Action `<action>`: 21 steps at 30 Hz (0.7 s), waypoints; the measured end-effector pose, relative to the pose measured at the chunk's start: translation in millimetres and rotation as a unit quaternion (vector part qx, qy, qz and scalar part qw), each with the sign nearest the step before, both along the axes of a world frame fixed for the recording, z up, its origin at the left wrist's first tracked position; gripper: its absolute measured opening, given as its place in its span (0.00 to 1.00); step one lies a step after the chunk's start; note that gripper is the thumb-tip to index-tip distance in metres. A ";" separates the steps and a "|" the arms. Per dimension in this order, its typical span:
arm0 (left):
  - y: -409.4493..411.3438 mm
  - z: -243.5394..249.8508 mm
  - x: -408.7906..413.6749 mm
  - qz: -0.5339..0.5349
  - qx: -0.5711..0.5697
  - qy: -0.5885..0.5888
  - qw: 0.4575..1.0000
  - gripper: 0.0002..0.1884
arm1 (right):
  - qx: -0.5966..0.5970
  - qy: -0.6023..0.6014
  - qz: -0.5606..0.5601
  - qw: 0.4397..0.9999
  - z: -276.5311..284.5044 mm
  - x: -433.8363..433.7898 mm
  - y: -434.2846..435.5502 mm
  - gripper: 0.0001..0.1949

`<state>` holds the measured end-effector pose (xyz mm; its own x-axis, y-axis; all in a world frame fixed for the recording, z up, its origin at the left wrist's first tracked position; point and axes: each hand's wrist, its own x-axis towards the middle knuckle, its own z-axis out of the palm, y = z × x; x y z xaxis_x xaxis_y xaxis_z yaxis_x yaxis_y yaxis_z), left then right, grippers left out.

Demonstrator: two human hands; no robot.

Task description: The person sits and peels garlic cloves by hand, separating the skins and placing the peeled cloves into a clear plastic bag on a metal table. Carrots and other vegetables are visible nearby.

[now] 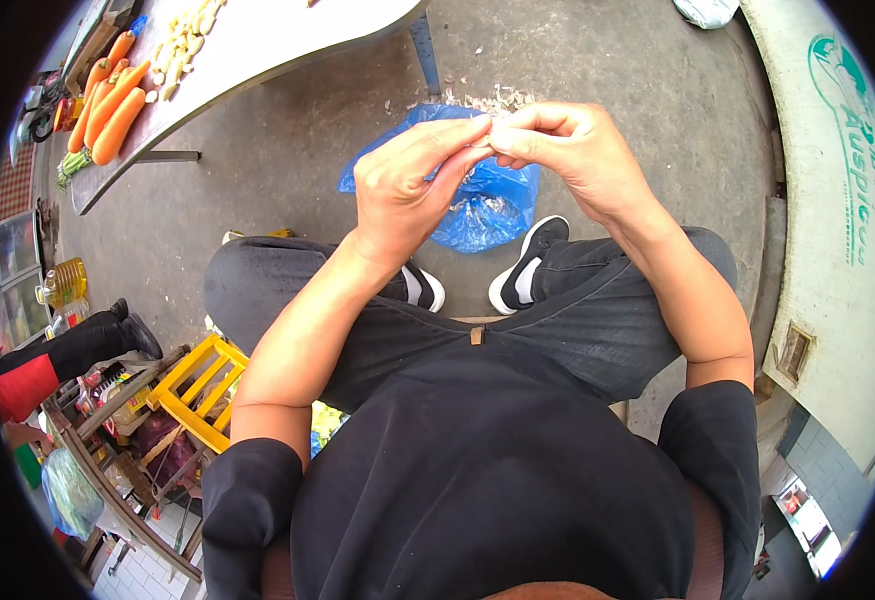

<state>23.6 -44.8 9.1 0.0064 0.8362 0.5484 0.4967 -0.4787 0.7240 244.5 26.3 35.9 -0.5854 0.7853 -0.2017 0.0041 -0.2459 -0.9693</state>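
My left hand [415, 176] and my right hand [569, 150] meet at the fingertips, pinching a small pale piece [487, 139] between them. It is mostly covered by the fingers, and its kind cannot be told. Below the hands an open blue plastic bag [482, 225] lies on the floor with pale scraps inside. More dry, papery scraps [505, 100] lie on the concrete behind it. On the table at the upper left are a loose row of small, pale peeled pieces [175, 60], which look like garlic cloves, and several carrots [119, 124].
The white table [280, 34] has a metal leg [425, 56] near the bag. A large white cabinet [820, 187] stands along the right. At the left are a yellow slatted rack [197, 390] and a co-worker's dark-trousered leg [92, 345]. Green stalks [74, 163] lie at the table's corner.
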 end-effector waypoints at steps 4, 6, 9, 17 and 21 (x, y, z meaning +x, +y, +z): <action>-0.4 -2.9 2.2 0.006 0.003 0.014 1.000 0.17 | 0.001 -0.006 0.000 1.000 -2.3 0.9 0.5 0.10; -1.0 -3.5 2.9 0.006 -0.009 -0.001 1.000 0.17 | 0.000 -0.002 -0.014 1.000 -3.4 -1.1 -1.7 0.09; -1.4 -3.0 3.9 0.001 -0.009 -0.005 1.000 0.17 | 0.014 -0.009 -0.030 0.999 -2.8 -2.7 -6.4 0.09; 2.6 -3.1 0.6 -0.019 -0.022 -0.068 0.997 0.17 | 0.007 -0.007 0.021 1.000 4.6 2.9 3.9 0.11; 3.0 4.2 -2.1 -0.024 0.000 -0.011 1.000 0.17 | 0.015 -0.001 0.031 0.999 1.4 4.7 5.7 0.13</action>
<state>21.6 -41.8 13.3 0.0339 0.8353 0.5488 0.4579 -0.5010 0.7344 249.2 32.0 37.3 -0.6327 0.7532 -0.1799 0.0209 -0.2156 -0.9763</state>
